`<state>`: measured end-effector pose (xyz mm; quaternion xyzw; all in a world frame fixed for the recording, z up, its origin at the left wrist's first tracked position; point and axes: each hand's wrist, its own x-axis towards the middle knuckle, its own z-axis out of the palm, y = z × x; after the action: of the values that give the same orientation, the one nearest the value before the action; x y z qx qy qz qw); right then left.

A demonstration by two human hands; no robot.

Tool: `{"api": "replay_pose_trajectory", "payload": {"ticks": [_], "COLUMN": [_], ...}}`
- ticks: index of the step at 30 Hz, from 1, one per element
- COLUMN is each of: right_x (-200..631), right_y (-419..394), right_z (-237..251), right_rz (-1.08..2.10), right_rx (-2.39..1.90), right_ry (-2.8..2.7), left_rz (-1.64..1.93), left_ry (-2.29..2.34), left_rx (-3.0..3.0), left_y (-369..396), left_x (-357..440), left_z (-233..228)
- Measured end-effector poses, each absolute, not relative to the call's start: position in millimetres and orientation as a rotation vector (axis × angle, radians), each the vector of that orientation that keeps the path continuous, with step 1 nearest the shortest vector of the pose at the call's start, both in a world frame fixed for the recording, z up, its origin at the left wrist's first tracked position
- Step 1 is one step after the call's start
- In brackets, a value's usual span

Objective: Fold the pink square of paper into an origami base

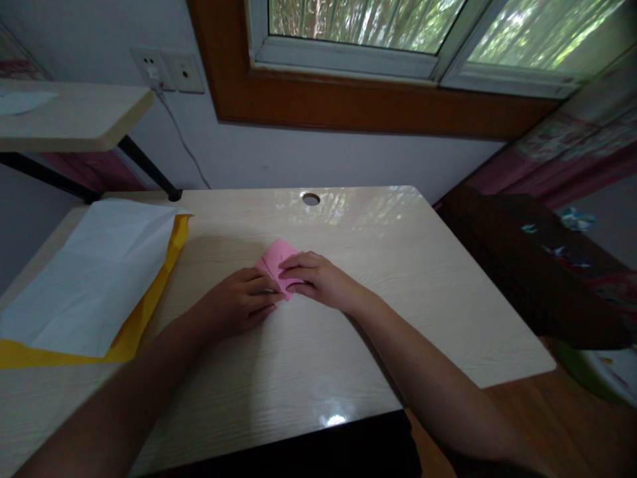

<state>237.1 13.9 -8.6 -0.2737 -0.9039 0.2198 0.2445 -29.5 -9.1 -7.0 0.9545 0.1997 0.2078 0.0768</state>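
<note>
A pale wooden desk (348, 345) stands under a window (398, 26), with a cable hole (311, 198) near its far edge and white paper (94, 272) over a yellow sheet (149, 305) at your left. Your hands meet mid-desk on a small folded pink paper (277, 257). Your left hand (239, 302) lies curled with its fingertips on the paper's near-left edge; your right hand (318, 279) lies flat with its fingers pressed over the right side. Neither lifts it; both pin it to the desk. The surface looks glossy, so uneven pressure could let the paper slide and the crease go crooked. Your fingers hide most of the fold, so a misaligned edge could go unnoticed. Light is dim, too.
</note>
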Motion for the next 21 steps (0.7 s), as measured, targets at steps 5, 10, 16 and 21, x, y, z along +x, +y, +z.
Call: {"api": "replay_pose_trajectory", "payload": {"ticks": [5,10,16,21], "right_x": [238,238,245,249], "right_y": [14,15,18,15], "right_z": [-12,-15,-13,-9], "right_rz": [0.605,0.56,0.512,0.463], "right_rx": [-0.733,-0.757,-0.809,-0.792], "right_ry": [-2.455,-2.435,-2.435,-2.493], "left_rz": [0.629,0.614,0.59,0.57], "left_ry": [0.606,0.606,0.614,0.606], "left_rx": [2.868,2.862,2.801,2.778], "left_y": [-10,-10,-9,-10], "left_x": [-28,-29,-30,-29], "left_z": [-4,-3,-5,-3]}}
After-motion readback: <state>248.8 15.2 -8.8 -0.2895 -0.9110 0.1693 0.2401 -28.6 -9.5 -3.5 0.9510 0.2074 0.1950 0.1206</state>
